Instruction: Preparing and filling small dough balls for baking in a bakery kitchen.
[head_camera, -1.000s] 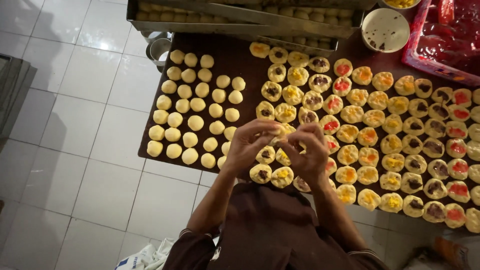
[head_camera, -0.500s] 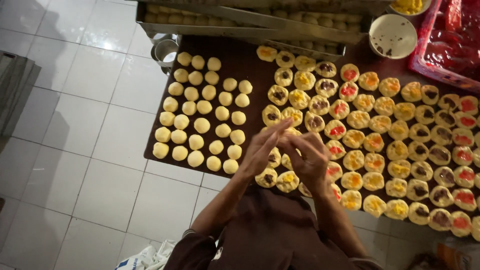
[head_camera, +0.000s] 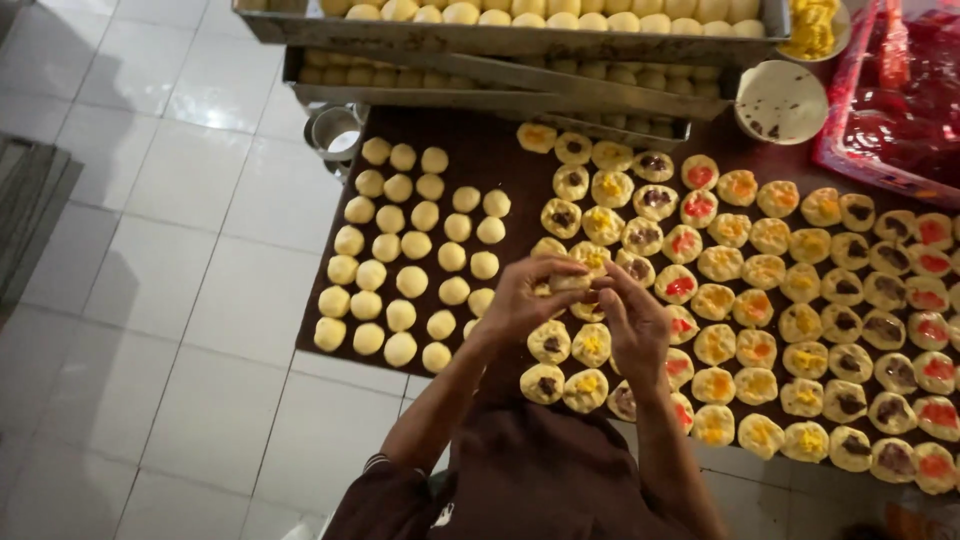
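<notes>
Pinching one small piece of dough between them, the left hand and the right hand meet above the near edge of the dark brown table. Both hands have their fingers curled in on the piece, which sits raised off the table, just over the filled rounds below.

Plain dough balls lie along the table's left edge in loose rows; about thirty can be counted. To the right of them, flattened dough rounds with filling cover the table out to its right edge, well over sixty in all, though the exact number cannot be told because the hands and arms hide some. Their fillings come in three colours: yellow, red and dark brown.

At the far edge, three metal trays are stacked, holding more pale balls. One white bowl stands near the far right corner, beside one red plastic tub. One metal cup sits at the far left corner.
</notes>
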